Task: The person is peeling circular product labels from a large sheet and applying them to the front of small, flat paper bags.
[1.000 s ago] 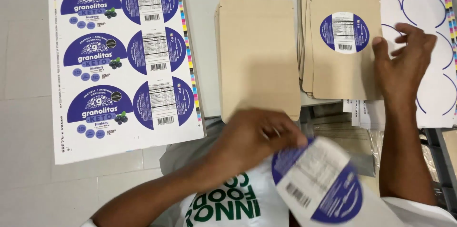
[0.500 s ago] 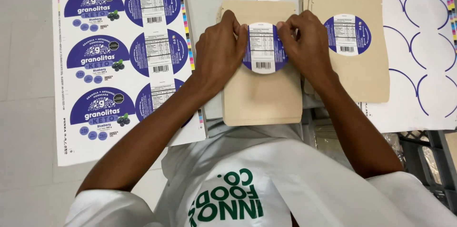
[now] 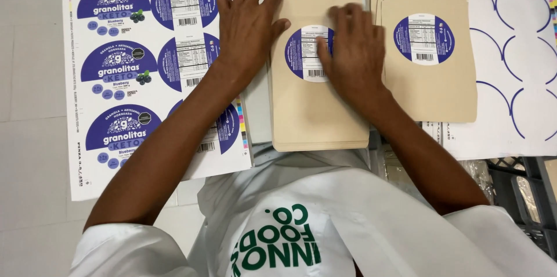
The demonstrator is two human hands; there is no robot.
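A stack of tan paper pouches lies in front of me. On the top pouch sits a round blue and white label. My right hand lies flat on the label's right half, fingers spread and pressing down. My left hand rests flat at the stack's upper left corner, fingers apart, partly on the sticker sheet beside it. Neither hand grips anything.
The sticker sheet at the left carries several blue labels. A second stack of tan pouches, with a round label on top, lies to the right. Behind it is an emptied backing sheet with blue outlines. A dark crate stands at the lower right.
Both hands carried a peeled label from near my chest to the top pouch and laid it down. My right hand now presses it flat; my left hand moved off to the pouch's corner.
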